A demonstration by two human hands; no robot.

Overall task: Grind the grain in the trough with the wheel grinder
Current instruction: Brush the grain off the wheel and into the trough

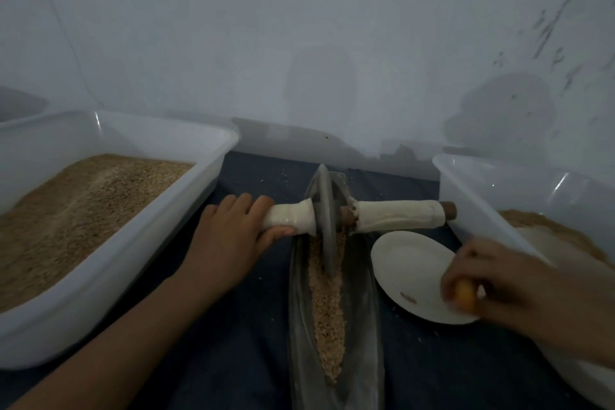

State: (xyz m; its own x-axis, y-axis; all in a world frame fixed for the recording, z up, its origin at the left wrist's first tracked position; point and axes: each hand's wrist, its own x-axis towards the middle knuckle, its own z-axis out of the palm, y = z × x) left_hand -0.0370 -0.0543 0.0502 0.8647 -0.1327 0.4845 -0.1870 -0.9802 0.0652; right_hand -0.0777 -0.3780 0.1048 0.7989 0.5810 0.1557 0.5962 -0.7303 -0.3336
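Head view: the left hand (229, 230) grips the wheel grinder (324, 220) handle at 9 o'clock; right hand (509, 283), pinching something orange, is off the free 3 o'clock handle; grain (327, 303) lines the trough (362, 326).

Wheel (325, 223) dark grey. Trough (362, 316) grey too, shiny. Grain (327, 319) in trough light brown, speckled. Handle wraps (399, 215) creamy white, brown stick end (449, 210) at right. Left tub (109, 280) white, brown grain (76, 206) inside. Plate (412, 273) white. Cloth (239, 343) underneath dark blue. Wall (299, 43) pale grey-blue. Small orange thing (465, 293) in right hand (519, 286).
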